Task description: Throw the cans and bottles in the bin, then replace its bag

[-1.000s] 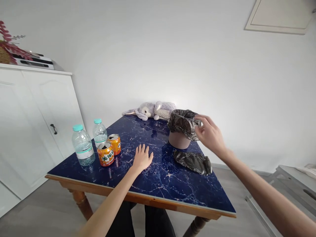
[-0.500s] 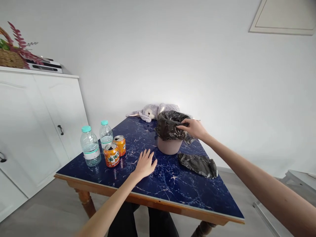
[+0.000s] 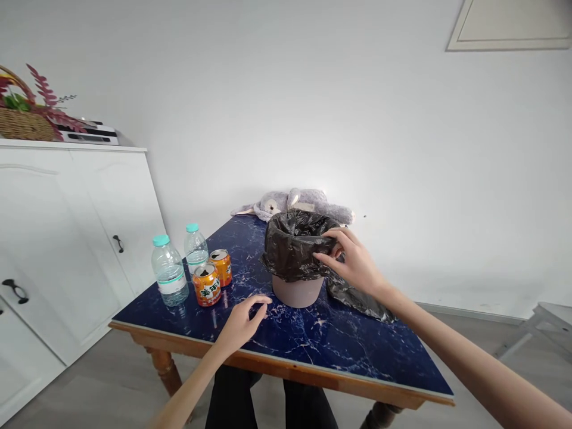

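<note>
Black liner on the bin, right hand pinching it rim-side, left hand loosely parted; gripping step imo, next needs steady hold.

Right forearm stretched out, slanting in from lower right — right hand has bent fingers, thumb apart below. Left forearm reaches up from lower left — left hand loosely curved, palm inward.

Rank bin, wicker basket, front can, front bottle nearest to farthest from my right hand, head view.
1. Bin, at the right hand
2. Front can, left of the bin
3. Front bottle, left of that can
4. Wicker basket, far left on the cabinet
</note>
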